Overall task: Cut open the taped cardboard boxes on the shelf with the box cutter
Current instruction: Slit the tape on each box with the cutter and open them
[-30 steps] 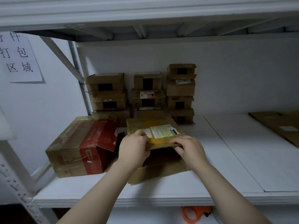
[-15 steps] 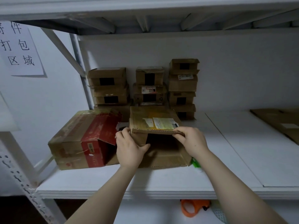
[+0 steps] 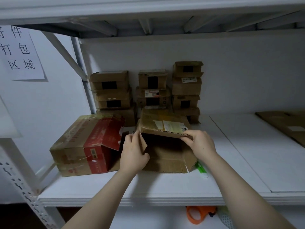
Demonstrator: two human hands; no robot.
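**Cardboard box open toward you, green cutter lying at its right corner**

The cardboard box [image 3: 166, 157] sits mid-shelf with its mouth facing you and its long axis running left to right. Its top flap [image 3: 162, 125], the labelled one, is lifted roughly level, free edge pointing at you. Your right hand [image 3: 200, 143] pinches that edge near its right end, thumb beneath and fingers curled over the top. Your left hand [image 3: 133, 156] grips the left side flap [image 3: 144, 143], fingers upright against its outer face and thumb hooked round the inside. Both forearms reach in from below, wrists nearly straight.

The box cutter [image 3: 201, 169] lies on the shelf [image 3: 165, 187] just beside the box's front right corner, partly under your right wrist, its long axis slanting from back-left to front-right with the pale end toward the shelf lip.

On the left, the red-and-brown carton [image 3: 85, 146] stands close against the box, its own flap hanging open. Three stacks of small boxes [image 3: 153, 90] line the back wall right behind. To the right, bare shelf runs to a flattened cardboard sheet [image 3: 283, 124] at the far edge.
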